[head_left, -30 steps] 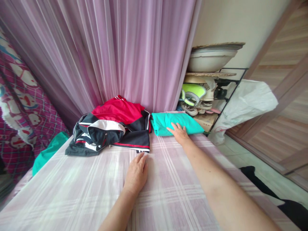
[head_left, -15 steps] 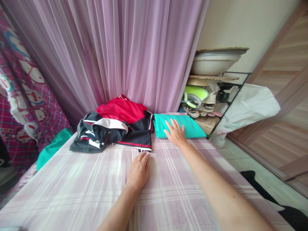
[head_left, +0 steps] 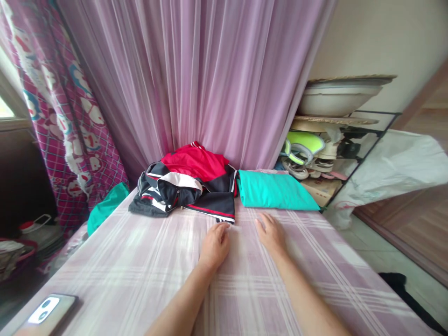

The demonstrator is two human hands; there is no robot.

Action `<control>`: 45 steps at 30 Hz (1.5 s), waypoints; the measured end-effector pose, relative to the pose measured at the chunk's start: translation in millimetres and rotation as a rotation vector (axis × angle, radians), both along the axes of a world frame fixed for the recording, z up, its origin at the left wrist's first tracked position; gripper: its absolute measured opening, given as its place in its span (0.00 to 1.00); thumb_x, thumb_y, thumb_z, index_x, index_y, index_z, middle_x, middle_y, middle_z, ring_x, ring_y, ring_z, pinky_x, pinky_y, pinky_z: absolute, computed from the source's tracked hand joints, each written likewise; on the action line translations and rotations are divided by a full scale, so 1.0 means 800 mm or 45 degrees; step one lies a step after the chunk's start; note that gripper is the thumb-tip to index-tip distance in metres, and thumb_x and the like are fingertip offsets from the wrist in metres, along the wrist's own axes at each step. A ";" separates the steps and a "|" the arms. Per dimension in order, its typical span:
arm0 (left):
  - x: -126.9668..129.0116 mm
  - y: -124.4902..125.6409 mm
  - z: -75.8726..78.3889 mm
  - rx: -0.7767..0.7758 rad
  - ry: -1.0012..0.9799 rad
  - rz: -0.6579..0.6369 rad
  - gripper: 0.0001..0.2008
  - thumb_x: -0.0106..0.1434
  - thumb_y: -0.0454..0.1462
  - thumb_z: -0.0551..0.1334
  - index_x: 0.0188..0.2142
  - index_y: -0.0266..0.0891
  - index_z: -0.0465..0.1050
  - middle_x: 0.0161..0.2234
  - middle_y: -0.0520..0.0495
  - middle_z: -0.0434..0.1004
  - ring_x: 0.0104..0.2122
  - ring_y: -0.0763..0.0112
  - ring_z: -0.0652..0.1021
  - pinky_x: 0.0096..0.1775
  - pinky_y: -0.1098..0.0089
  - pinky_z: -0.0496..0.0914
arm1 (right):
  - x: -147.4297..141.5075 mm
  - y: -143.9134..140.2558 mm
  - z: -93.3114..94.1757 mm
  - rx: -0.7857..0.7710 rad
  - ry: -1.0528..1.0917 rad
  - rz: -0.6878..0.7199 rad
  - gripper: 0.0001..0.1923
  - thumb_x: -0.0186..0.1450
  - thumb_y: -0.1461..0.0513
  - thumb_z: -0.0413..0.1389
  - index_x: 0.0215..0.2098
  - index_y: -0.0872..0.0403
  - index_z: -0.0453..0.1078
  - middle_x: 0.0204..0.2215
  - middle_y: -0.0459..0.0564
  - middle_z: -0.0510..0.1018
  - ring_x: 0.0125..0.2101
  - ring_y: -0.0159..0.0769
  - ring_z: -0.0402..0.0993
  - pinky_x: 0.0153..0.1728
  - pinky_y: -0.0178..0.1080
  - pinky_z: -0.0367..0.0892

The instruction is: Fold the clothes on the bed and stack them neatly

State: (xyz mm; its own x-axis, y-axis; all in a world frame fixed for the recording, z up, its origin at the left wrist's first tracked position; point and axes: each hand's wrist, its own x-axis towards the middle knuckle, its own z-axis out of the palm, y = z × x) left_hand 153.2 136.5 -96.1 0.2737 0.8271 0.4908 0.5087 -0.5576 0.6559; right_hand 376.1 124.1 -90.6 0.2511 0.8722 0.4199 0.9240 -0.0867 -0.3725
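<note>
My left hand rests on the checked sheet with fingers loosely bent and nothing in it. Its fingertips lie by the lower edge of a dark jacket with red and white trim, touching or almost touching it. The jacket is heaped up, and its red part lies at the back. To the right, a teal cloth lies folded into a flat bundle, with a pale pink edge showing behind it. Just in front of that bundle is my right hand, fingers apart, holding nothing.
A phone lies at the near left corner. Another teal cloth hangs at the left edge. Purple curtains close off the back. On the right stands a rack with shoes and a basin, beside a white plastic bag.
My right hand has come off the folded teal cloth and drawn back onto the sheet. The left hand stays by the jacket edge. The view has turned left, bringing the phone into sight.
</note>
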 end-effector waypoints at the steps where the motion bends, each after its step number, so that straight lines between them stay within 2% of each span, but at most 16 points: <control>1: -0.004 0.004 0.001 -0.056 -0.094 0.038 0.14 0.64 0.31 0.55 0.46 0.41 0.74 0.45 0.44 0.81 0.45 0.65 0.80 0.49 0.60 0.75 | 0.003 -0.011 -0.006 0.090 0.090 0.002 0.26 0.68 0.54 0.42 0.52 0.57 0.74 0.52 0.61 0.77 0.54 0.46 0.71 0.57 0.50 0.64; 5: -0.048 0.043 0.028 -0.023 -0.306 0.359 0.13 0.65 0.37 0.55 0.47 0.40 0.73 0.44 0.43 0.79 0.45 0.65 0.79 0.49 0.60 0.74 | 0.012 -0.038 -0.014 0.222 0.380 -0.016 0.24 0.65 0.53 0.43 0.45 0.54 0.77 0.47 0.58 0.81 0.49 0.46 0.76 0.53 0.49 0.69; 8: -0.106 0.090 0.072 0.107 -0.169 0.637 0.16 0.63 0.38 0.57 0.50 0.39 0.71 0.50 0.39 0.75 0.53 0.60 0.74 0.57 0.57 0.67 | 0.011 -0.039 -0.011 0.194 0.486 -0.029 0.25 0.62 0.51 0.45 0.42 0.54 0.78 0.45 0.57 0.81 0.48 0.46 0.76 0.52 0.49 0.70; 11: -0.162 0.139 0.116 -0.061 0.042 1.010 0.25 0.63 0.42 0.58 0.59 0.38 0.64 0.60 0.35 0.67 0.60 0.52 0.68 0.58 0.52 0.64 | 0.008 -0.034 -0.009 0.166 0.541 -0.043 0.23 0.60 0.50 0.46 0.39 0.51 0.79 0.44 0.54 0.82 0.47 0.46 0.77 0.50 0.47 0.71; 12: -0.177 0.152 0.127 -0.169 0.123 1.066 0.28 0.62 0.44 0.59 0.61 0.38 0.62 0.62 0.34 0.65 0.60 0.50 0.67 0.57 0.51 0.65 | 0.006 -0.033 -0.009 0.158 0.556 -0.058 0.23 0.60 0.50 0.46 0.38 0.50 0.79 0.44 0.54 0.82 0.47 0.46 0.78 0.49 0.47 0.72; 14: -0.197 0.172 0.142 -0.338 0.219 1.101 0.30 0.61 0.45 0.61 0.60 0.38 0.62 0.57 0.34 0.72 0.57 0.46 0.71 0.54 0.49 0.66 | 0.005 -0.033 -0.008 0.140 0.577 -0.089 0.23 0.59 0.50 0.46 0.38 0.50 0.80 0.43 0.53 0.83 0.46 0.46 0.78 0.48 0.46 0.72; 18: -0.206 0.177 0.152 -0.381 0.264 1.042 0.16 0.60 0.42 0.60 0.47 0.41 0.74 0.43 0.41 0.81 0.47 0.48 0.78 0.48 0.53 0.70 | 0.002 -0.035 -0.004 0.108 0.579 -0.106 0.25 0.59 0.49 0.45 0.37 0.50 0.80 0.43 0.54 0.83 0.46 0.47 0.78 0.48 0.46 0.72; 23: -0.184 0.110 0.146 -0.149 0.278 0.891 0.12 0.63 0.41 0.57 0.42 0.43 0.77 0.41 0.44 0.80 0.45 0.59 0.78 0.47 0.63 0.70 | 0.002 -0.034 0.003 0.083 0.536 -0.117 0.27 0.59 0.49 0.43 0.38 0.51 0.80 0.41 0.55 0.83 0.44 0.48 0.79 0.47 0.47 0.72; 26: -0.168 0.046 0.125 -0.021 0.260 0.749 0.09 0.61 0.39 0.59 0.37 0.44 0.77 0.37 0.48 0.80 0.39 0.64 0.79 0.43 0.68 0.70 | 0.002 -0.035 0.002 0.038 0.492 -0.126 0.25 0.60 0.50 0.44 0.39 0.50 0.80 0.41 0.55 0.83 0.43 0.49 0.80 0.45 0.48 0.73; 28: -0.156 0.002 0.106 0.138 0.158 0.563 0.08 0.63 0.40 0.57 0.36 0.44 0.76 0.33 0.49 0.78 0.34 0.67 0.78 0.38 0.69 0.71 | -0.005 -0.041 0.001 0.037 0.469 -0.110 0.24 0.60 0.52 0.45 0.42 0.50 0.79 0.41 0.55 0.83 0.42 0.48 0.80 0.44 0.48 0.74; 30: -0.144 -0.039 0.090 0.214 0.075 0.416 0.09 0.64 0.39 0.56 0.36 0.44 0.75 0.30 0.50 0.76 0.31 0.69 0.78 0.35 0.71 0.71 | -0.021 -0.054 0.002 0.121 0.437 0.001 0.25 0.61 0.53 0.47 0.50 0.52 0.75 0.45 0.55 0.82 0.45 0.47 0.79 0.46 0.49 0.74; 33: -0.128 -0.093 0.076 0.224 0.061 0.223 0.09 0.65 0.37 0.55 0.35 0.44 0.74 0.29 0.50 0.75 0.30 0.70 0.77 0.34 0.71 0.71 | -0.060 -0.087 0.012 0.319 0.310 0.309 0.29 0.63 0.53 0.50 0.60 0.56 0.67 0.55 0.59 0.76 0.54 0.46 0.73 0.54 0.50 0.70; 36: -0.117 -0.136 0.074 0.178 0.117 0.053 0.09 0.64 0.35 0.56 0.34 0.44 0.75 0.29 0.49 0.76 0.30 0.70 0.78 0.33 0.71 0.71 | -0.100 -0.123 0.033 0.367 0.145 0.502 0.25 0.67 0.54 0.50 0.60 0.53 0.67 0.59 0.57 0.72 0.59 0.45 0.67 0.59 0.51 0.65; 39: -0.112 -0.167 0.077 0.108 0.092 -0.035 0.08 0.64 0.34 0.57 0.34 0.44 0.76 0.28 0.49 0.77 0.30 0.70 0.78 0.33 0.71 0.71 | -0.122 -0.148 0.056 0.224 0.007 0.610 0.26 0.66 0.55 0.52 0.61 0.50 0.67 0.63 0.56 0.67 0.63 0.48 0.61 0.60 0.54 0.62; 43: -0.114 -0.194 0.080 0.086 0.009 -0.111 0.08 0.64 0.34 0.58 0.34 0.43 0.76 0.28 0.50 0.77 0.29 0.71 0.78 0.33 0.72 0.71 | -0.130 -0.167 0.077 -0.104 -0.127 0.833 0.36 0.60 0.58 0.58 0.66 0.49 0.60 0.66 0.58 0.61 0.64 0.51 0.58 0.60 0.54 0.60; 45: -0.115 -0.200 0.081 0.085 -0.027 -0.142 0.07 0.64 0.34 0.58 0.34 0.42 0.77 0.28 0.49 0.78 0.29 0.71 0.78 0.33 0.72 0.72 | -0.135 -0.175 0.083 -0.157 -0.152 0.871 0.40 0.58 0.59 0.60 0.68 0.49 0.58 0.66 0.59 0.60 0.65 0.50 0.58 0.61 0.54 0.58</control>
